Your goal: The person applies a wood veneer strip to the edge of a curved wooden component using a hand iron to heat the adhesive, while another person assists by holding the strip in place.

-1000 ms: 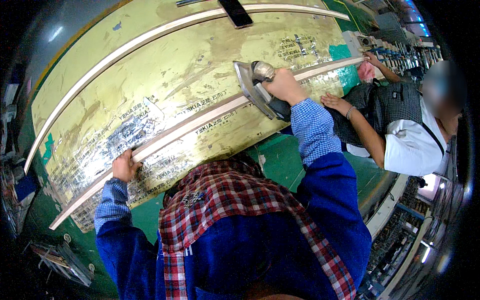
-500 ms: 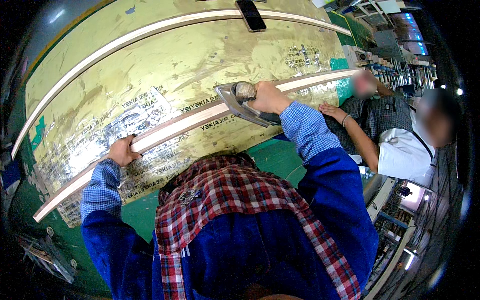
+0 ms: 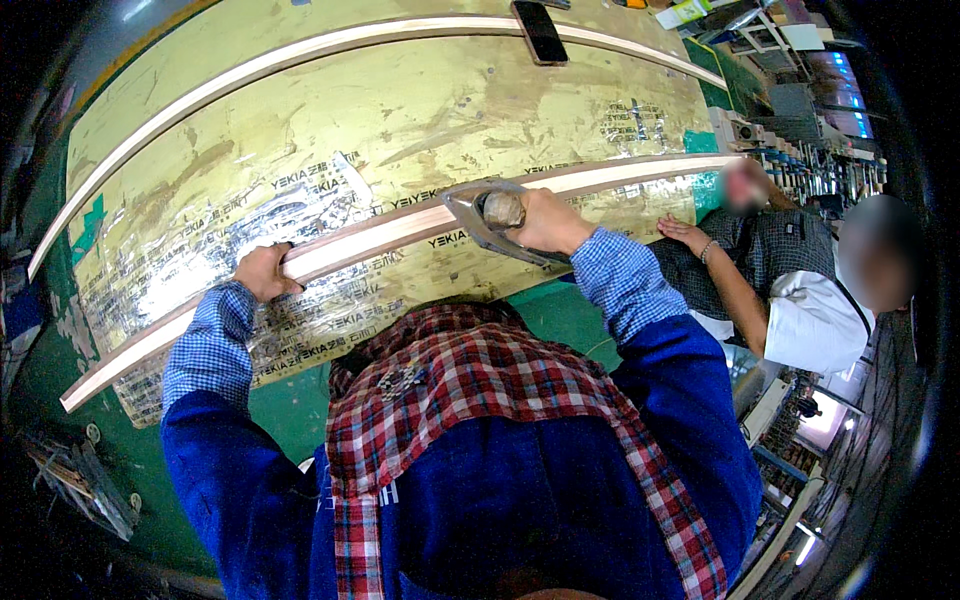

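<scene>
A long pale wooden strip [image 3: 385,233] with darker edges runs across the table from near left to far right. My left hand [image 3: 266,272] is closed round it left of the middle, fingers over the far edge and thumb on the near side. My right hand [image 3: 555,222] grips the handle of a pointed metal iron [image 3: 470,212] with a rounded brown knob. The iron lies across the strip, tip toward the left, and hides the part beneath it.
A second pale strip [image 3: 240,72] lies along the table's [image 3: 440,110] far side, with a dark phone [image 3: 540,32] across it. At right, a co-worker's hand [image 3: 683,232] rests by the table edge; their other, blurred hand [image 3: 745,187] is at the strip's far end.
The whole view has shifted a little. Against the table, the iron has slid slightly left along the strip, toward my left hand. My left hand keeps its hold on the strip.
</scene>
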A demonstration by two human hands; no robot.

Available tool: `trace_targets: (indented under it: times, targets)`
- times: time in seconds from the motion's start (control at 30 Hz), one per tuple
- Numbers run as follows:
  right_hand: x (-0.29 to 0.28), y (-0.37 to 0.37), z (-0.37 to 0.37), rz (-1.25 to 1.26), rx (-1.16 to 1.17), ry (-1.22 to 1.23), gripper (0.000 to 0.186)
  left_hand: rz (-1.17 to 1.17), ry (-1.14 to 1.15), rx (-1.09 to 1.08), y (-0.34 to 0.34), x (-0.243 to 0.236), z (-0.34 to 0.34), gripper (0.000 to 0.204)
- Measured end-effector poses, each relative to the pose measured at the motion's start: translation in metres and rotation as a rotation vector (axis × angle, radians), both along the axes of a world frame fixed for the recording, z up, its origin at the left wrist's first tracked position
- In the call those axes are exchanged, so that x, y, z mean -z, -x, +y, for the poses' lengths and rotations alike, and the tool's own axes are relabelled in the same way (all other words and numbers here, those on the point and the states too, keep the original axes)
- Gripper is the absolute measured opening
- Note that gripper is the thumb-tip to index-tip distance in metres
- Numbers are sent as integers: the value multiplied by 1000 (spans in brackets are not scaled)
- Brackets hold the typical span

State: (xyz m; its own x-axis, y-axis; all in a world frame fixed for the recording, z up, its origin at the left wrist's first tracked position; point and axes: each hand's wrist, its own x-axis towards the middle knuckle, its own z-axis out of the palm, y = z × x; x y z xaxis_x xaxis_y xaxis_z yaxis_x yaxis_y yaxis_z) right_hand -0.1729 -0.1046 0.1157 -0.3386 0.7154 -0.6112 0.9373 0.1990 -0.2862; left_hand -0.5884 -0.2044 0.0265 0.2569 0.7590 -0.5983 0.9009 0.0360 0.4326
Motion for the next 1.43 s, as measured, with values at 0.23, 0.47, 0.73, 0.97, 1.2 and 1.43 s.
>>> trace_targets:
  times: [0.23, 0.47, 0.73, 0.97, 1.2, 1.43]
  targets:
    - [-4, 16, -33, 47, -165, -115, 36, -16, -9, -26, 2, -1, -7, 59]
    - [6, 5, -85, 68, -327, -160, 29, 96, -178, -50, -15, -17, -20, 57]
    - [-29, -18, -116, 314, 215, -327, 32, 251, -718, -3, -21, 15, -67, 32]
    - [-10, 6, -111, 473, 527, -612, 26, 165, -752, 67, -26, 13, -82, 26]
    - [13, -54, -80, 524, 609, -586, 36, 219, -704, -23, -34, 12, -82, 30]
    - [-32, -190, -12, 493, 547, -406, 35, 327, -616, -29, -34, 23, -97, 25]
